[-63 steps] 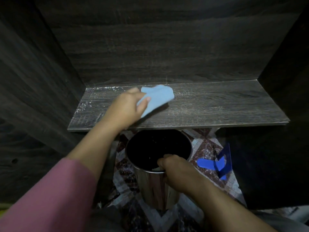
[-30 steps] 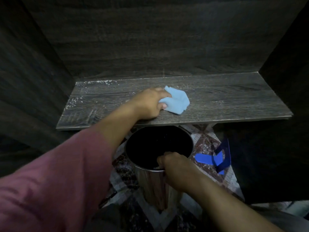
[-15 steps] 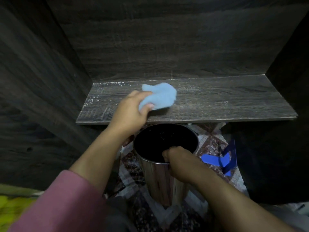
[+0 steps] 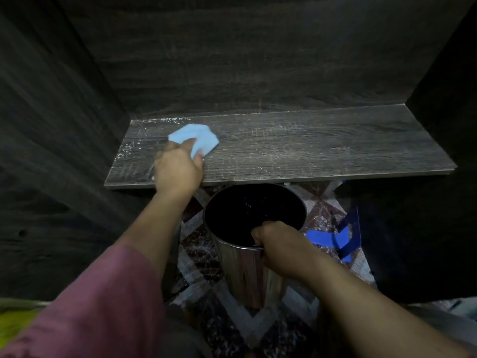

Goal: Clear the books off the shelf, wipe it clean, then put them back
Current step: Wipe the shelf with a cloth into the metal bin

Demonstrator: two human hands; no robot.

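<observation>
It looked like a room in a home. A dark wooden shelf [image 4: 309, 151] sat inside a cupboard with wooden walls at the back and sides. The floor [image 4: 201, 244] below had tiles with red and white shapes. A shiny metal bin [image 4: 247, 275] was just under the shelf's front edge.

Steel bin [image 4: 245, 275] over patterned floor tiles [image 4: 201, 254]; blue bookend [image 4: 325, 239] just beside it.

We see a dark wood-grain shelf [image 4: 309, 151] carrying a light-blue cloth [image 4: 202, 137] at its nine o'clock end, white specks [image 4: 160, 121] scattered around its ten o'clock corner.
</observation>
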